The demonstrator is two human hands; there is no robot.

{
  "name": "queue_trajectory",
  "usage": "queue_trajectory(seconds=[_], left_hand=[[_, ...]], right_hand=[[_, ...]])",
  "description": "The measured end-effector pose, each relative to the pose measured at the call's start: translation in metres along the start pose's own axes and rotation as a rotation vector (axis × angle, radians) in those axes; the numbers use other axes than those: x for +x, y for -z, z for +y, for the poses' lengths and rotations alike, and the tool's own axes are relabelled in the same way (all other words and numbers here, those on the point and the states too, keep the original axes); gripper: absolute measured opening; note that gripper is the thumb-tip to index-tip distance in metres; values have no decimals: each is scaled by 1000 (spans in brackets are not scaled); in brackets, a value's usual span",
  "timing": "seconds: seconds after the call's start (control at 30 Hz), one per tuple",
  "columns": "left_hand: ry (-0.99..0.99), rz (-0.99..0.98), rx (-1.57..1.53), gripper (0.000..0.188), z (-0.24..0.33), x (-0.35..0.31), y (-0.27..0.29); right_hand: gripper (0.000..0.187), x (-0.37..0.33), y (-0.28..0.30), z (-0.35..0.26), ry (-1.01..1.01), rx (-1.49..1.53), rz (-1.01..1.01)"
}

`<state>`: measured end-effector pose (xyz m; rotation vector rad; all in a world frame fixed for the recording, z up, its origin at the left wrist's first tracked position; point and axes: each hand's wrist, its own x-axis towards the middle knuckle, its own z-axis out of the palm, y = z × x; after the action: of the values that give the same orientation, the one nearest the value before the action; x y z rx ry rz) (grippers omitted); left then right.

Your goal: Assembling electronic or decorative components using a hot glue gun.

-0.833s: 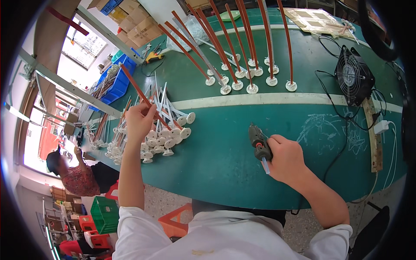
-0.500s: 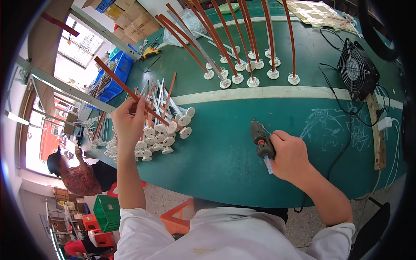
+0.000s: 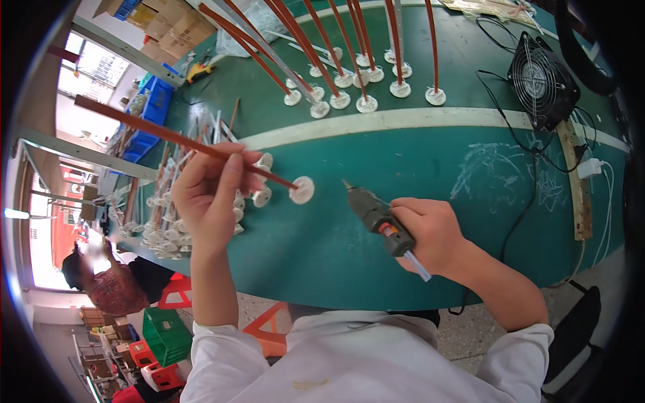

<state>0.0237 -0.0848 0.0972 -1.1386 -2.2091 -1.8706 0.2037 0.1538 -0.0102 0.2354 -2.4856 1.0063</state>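
Observation:
My left hand [image 3: 216, 188] pinches a brown stick [image 3: 144, 125] that has a round white base [image 3: 304, 191] on its lower end. The stick slants, its bare end up to the left and the base toward the middle of the table. In my right hand [image 3: 430, 232] is a dark grey hot glue gun [image 3: 377, 218], with a clear glue stick [image 3: 418, 266] poking out of its back. Its nozzle points up and left, a short gap away from the white base. Beside and behind my left hand lies a pile of similar sticks with white bases [image 3: 161, 232].
Several brown sticks stand upright on white bases [image 3: 367, 104] across the far side of the green table [image 3: 322, 262]. A black fan [image 3: 543, 82] with loose cables stands at the right, near a wooden strip [image 3: 580, 201]. A blue bin [image 3: 156, 111] and a seated person [image 3: 121, 289] are at the left.
The left hand has drawn the stick and its base out from the pile toward the middle. The glue gun has moved left, closer to the base. The whole view has shifted slightly.

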Motion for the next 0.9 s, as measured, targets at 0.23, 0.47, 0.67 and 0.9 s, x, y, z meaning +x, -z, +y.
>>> queue_trajectory(seconds=[0.23, 0.47, 0.67, 0.9], left_hand=[[54, -73, -32, 15, -39, -8, -51], [-170, -27, 303, 11, -66, -21, -56], [-193, -37, 316, 13, -75, -22, -57], [-199, -39, 245, 15, -86, -25, -55]], right_hand=[[42, -5, -10, -6, 47, 33, -21], [46, -1, -14, -8, 56, 61, -125], [43, 7, -20, -13, 14, 26, -165], [26, 9, -29, -14, -47, -44, -141]])
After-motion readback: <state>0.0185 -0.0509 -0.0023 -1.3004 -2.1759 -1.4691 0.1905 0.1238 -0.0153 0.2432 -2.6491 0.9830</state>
